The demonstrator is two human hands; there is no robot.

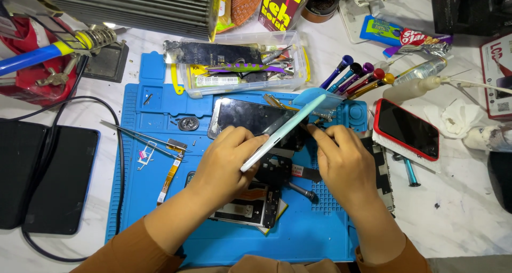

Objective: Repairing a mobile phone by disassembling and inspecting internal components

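My left hand [224,163] grips the near end of a pale teal phone body [285,129], held on edge and tilted up toward the far right. My right hand [344,163] presses its fingertips against the phone's right side near the middle. Both hands hover over a blue repair mat [154,198]. Under the phone lie a dark phone screen [245,115] and black phone parts [274,171]. A screwdriver [301,192] rests on the mat between my hands.
Tweezers [136,136] and an orange flex cable [169,179] lie on the mat's left. A clear plastic box [240,65] of tools sits behind. Coloured screwdrivers [354,78] and a red-cased phone [408,129] are at right. Two black devices [45,174] lie left.
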